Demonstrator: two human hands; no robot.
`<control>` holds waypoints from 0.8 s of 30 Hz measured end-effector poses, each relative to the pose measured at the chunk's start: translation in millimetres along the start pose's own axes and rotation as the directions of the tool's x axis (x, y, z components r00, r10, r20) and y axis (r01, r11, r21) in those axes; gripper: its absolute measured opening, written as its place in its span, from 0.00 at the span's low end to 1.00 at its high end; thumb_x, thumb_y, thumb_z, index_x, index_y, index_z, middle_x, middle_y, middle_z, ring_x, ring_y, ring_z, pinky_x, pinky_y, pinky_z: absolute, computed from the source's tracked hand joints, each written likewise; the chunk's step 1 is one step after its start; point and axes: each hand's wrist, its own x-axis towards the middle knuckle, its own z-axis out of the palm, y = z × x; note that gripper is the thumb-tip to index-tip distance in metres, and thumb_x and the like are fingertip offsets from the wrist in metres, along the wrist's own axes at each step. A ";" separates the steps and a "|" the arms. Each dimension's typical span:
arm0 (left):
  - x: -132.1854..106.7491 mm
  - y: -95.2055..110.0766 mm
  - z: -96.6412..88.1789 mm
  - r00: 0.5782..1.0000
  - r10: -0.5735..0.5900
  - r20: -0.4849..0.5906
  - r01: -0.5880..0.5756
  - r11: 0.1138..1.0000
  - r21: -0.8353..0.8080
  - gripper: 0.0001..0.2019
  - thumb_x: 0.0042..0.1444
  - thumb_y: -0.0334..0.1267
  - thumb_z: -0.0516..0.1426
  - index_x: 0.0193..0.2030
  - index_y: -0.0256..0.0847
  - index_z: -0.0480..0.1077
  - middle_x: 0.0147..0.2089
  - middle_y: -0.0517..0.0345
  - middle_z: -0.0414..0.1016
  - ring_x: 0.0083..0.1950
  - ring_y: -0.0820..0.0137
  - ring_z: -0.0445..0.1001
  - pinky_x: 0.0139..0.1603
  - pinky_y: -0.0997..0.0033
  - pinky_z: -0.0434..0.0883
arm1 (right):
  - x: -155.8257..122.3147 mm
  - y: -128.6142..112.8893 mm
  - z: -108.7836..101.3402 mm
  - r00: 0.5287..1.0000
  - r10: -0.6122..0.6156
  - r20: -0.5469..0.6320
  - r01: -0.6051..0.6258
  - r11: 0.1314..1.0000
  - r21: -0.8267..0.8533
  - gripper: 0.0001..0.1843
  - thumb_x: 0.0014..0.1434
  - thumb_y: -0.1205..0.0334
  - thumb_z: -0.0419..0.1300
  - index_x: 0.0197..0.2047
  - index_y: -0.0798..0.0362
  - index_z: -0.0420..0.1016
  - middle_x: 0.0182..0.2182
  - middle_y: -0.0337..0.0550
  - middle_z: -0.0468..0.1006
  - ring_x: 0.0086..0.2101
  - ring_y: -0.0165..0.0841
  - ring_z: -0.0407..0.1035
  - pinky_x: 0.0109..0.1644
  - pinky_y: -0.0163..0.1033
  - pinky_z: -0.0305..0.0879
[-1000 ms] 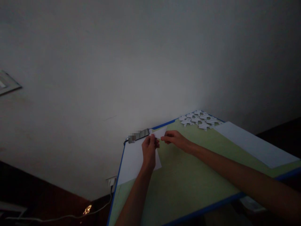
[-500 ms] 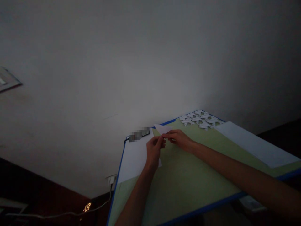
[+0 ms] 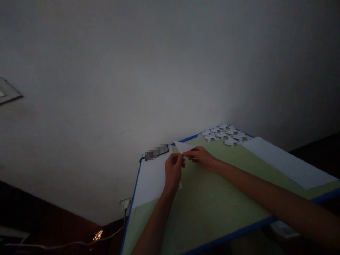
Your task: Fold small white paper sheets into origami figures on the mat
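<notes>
A white piece of folded paper with a pointed corner is held just above the green tabletop. My left hand pinches its near edge, fingers curled together. From the right, my right hand grips the same paper between thumb and fingers, its fingertips close to those of the left. My fingers cover the paper's near part, so its full shape is hidden. Under and beside my left hand lies a flat white sheet of paper.
Several folded paper shapes sit at the table's far corner. A long white paper sheet lies along the right side. At the far left edge is a dark-rimmed, blurred-out object. A plugged-in cable hangs by the wall.
Both hands keep their pinch on the folded paper. My left hand has shifted very slightly left, and a little more of the paper shows above the fingers.
</notes>
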 end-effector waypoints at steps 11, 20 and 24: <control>1.5 -0.2 2.0 1.000 0.001 0.014 -0.002 1.000 0.010 0.11 0.53 0.44 0.61 0.30 0.37 0.71 0.26 0.59 0.72 0.26 0.73 0.68 0.28 0.73 0.63 | 3.8 -6.8 -8.7 0.999 -0.019 0.030 0.019 1.000 -0.017 0.15 0.38 0.56 0.72 0.26 0.56 0.75 0.23 0.35 0.71 0.25 0.26 0.59 0.32 0.37 0.52; 1.6 4.3 1.5 0.999 -0.003 -0.033 0.004 1.000 0.022 0.11 0.52 0.43 0.60 0.29 0.37 0.71 0.25 0.60 0.71 0.25 0.73 0.67 0.27 0.73 0.63 | 6.8 -12.6 -16.7 1.000 -0.022 0.022 0.023 0.998 -0.058 0.15 0.39 0.55 0.72 0.27 0.56 0.78 0.23 0.36 0.71 0.27 0.27 0.61 0.33 0.36 0.53; 2.6 2.7 -0.4 0.999 0.001 -0.046 0.000 1.000 0.027 0.10 0.53 0.43 0.60 0.29 0.37 0.71 0.25 0.60 0.71 0.26 0.74 0.67 0.28 0.73 0.63 | 6.3 -15.4 -21.3 0.999 -0.042 0.022 0.044 0.996 -0.074 0.14 0.40 0.54 0.72 0.25 0.55 0.77 0.21 0.34 0.69 0.26 0.26 0.59 0.32 0.37 0.51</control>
